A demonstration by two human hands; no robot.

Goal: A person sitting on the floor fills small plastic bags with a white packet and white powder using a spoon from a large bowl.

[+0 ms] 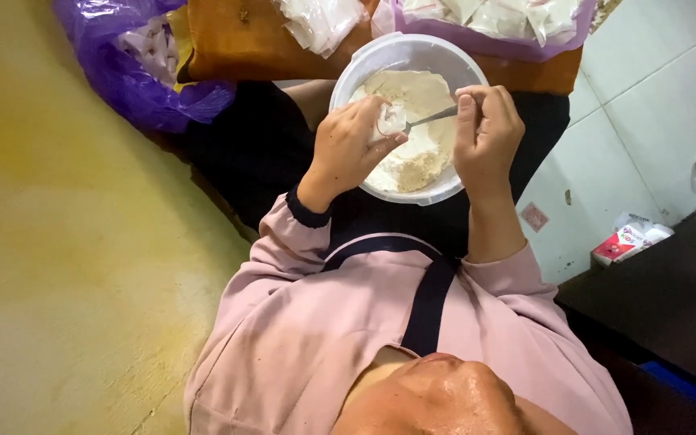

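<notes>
A white plastic bowl rests on my lap and holds pale, flour-like powder. Over the bowl, my left hand pinches a small clear plastic bag at its mouth. My right hand grips the handle of a metal spoon, whose tip points into the bag's opening. Both hands hover above the powder, close together. I wear a pink top with a dark strap across the chest.
A purple plastic bag with small white packets lies at the upper left. An orange surface beyond the bowl carries more clear packets, some in a purple bag. A red-and-white packet and dark furniture sit at right.
</notes>
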